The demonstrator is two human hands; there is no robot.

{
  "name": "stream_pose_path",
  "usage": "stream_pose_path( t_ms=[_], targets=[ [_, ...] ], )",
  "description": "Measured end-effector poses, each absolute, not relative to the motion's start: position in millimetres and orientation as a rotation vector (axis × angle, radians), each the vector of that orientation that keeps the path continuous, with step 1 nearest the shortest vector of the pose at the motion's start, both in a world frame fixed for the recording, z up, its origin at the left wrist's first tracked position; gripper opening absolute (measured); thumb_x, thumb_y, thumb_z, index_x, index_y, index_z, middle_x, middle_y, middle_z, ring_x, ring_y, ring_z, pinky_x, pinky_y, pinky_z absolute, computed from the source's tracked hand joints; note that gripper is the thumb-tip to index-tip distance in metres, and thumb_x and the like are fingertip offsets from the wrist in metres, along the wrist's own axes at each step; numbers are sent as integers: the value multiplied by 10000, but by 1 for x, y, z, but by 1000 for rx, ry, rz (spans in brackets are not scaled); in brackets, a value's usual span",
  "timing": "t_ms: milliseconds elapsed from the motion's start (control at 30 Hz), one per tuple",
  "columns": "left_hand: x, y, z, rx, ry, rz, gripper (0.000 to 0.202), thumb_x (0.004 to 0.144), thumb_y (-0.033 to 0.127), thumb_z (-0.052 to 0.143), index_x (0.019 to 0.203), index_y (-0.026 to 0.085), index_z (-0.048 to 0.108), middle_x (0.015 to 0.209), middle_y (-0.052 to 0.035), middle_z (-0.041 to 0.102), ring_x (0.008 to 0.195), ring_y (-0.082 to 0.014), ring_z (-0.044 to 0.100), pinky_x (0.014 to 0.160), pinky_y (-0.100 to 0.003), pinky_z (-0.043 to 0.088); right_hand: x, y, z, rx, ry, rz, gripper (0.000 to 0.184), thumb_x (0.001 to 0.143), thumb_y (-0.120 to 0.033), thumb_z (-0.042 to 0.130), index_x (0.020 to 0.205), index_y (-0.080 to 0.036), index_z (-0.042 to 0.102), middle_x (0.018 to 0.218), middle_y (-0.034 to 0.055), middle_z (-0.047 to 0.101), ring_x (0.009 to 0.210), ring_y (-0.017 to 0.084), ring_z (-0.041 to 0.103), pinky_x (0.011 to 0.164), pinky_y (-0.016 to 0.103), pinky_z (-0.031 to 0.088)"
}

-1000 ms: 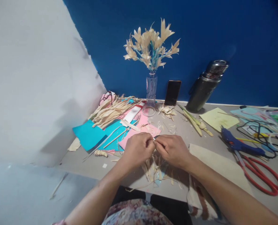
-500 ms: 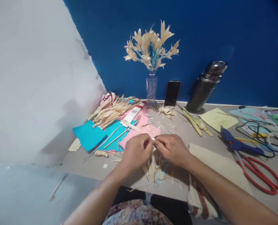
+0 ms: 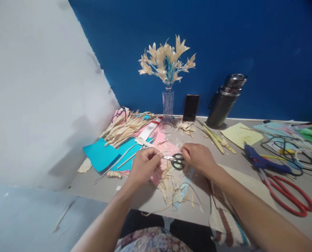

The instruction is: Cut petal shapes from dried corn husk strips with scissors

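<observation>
Right hand (image 3: pixel 198 159) grips the small scissors (image 3: pixel 175 160) by the handles. Blades lie along the desk's (image 3: pixel 100 183) near edge, pointing left at the left hand (image 3: pixel 142 164), pinched tight, contents unclear.

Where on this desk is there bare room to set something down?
Bare table at the near left, below the blue paper; another patch between the stalks and glue gun. Crowded: husk scraps in front, cables far right.
</observation>
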State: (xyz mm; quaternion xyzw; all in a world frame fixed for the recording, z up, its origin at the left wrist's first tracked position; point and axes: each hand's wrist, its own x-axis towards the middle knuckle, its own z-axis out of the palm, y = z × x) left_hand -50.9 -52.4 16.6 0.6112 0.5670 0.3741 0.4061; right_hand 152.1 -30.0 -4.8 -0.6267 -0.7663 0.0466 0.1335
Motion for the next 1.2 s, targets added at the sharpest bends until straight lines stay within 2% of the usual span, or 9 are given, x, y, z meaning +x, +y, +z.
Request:
stream_pose_path(
  t_ms=[100, 233, 300, 467, 600, 733, 933, 1067, 1200],
  targets=[
    [-57, -51, 17, 1460, 1363, 943, 231, 771, 298, 557, 579, 170, 560, 528, 11, 575, 451, -115, 530, 483, -229, 409, 147, -35, -4, -1565, -2181, 445, 216, 878, -262, 517, 728, -191, 657, 746, 34, 700, 680, 169, 599, 579, 258, 307],
    [-53, -57, 9, 1500, 1412, 837, 225, 792, 283, 515, 593, 181, 540, 469, 23, 551, 403, -120, 511, 449, -231, 375, 136, -49, 1, -1259, -1988, 861, 200, 889, -326, 539, 955, -199, 678, 799, 8, 698, 669, 141, 596, 597, 224, 384],
    [-49, -61, 6, 1643, 1448, 801, 217, 806, 272, 488, 615, 186, 542, 480, 22, 555, 418, -120, 501, 463, -233, 351, 132, -54, 2, -1236, -2056, 797, 197, 884, -318, 549, 967, -203, 685, 829, 13, 702, 697, 145, 599, 624, 229, 386],
    [-37, -69, 0, 2096, 1556, 830, 225, 800, 229, 508, 582, 177, 525, 603, -6, 584, 576, -123, 487, 570, -260, 314, 124, -61, 1, -1402, -2309, 430, 233, 890, -230, 498, 739, -187, 670, 764, 32, 705, 732, 164, 611, 640, 257, 337],
    [-33, -67, -8, 2157, 1531, 858, 245, 802, 214, 506, 561, 175, 502, 600, -1, 571, 579, -115, 469, 583, -262, 306, 123, -57, 2, -1614, -2345, 323, 215, 857, -248, 511, 715, -210, 669, 748, 21, 715, 702, 168, 618, 582, 267, 292],
    [-37, -64, -10, 1996, 1590, 971, 234, 773, 191, 495, 540, 181, 506, 533, 17, 524, 533, -111, 456, 553, -247, 315, 141, -40, 2, -1908, -2227, 224, 218, 843, -235, 496, 752, -188, 688, 782, 74, 722, 692, 201, 627, 574, 276, 302],
    [-44, -65, -5, 1849, 1525, 960, 230, 800, 240, 499, 586, 183, 563, 519, 21, 537, 508, -117, 475, 517, -235, 324, 150, -35, -5, -1401, -1975, 961, 250, 852, -317, 556, 1031, -200, 685, 882, 26, 729, 697, 157, 629, 620, 241, 417],
    [-37, -68, -9, 2012, 1520, 930, 252, 823, 245, 504, 582, 180, 537, 576, 5, 555, 558, -121, 473, 569, -248, 334, 132, -49, -7, -1366, -1975, 935, 151, 824, -261, 553, 768, -182, 669, 665, -7, 662, 600, 136, 566, 560, 226, 371],
    [-29, -69, -13, 2075, 1533, 971, 222, 827, 225, 501, 615, 178, 548, 613, -4, 572, 587, -126, 479, 600, -258, 337, 125, -55, -4, -1435, -2035, 691, 122, 797, -225, 553, 698, -187, 614, 623, -23, 615, 591, 126, 527, 563, 226, 327]
  ],
)
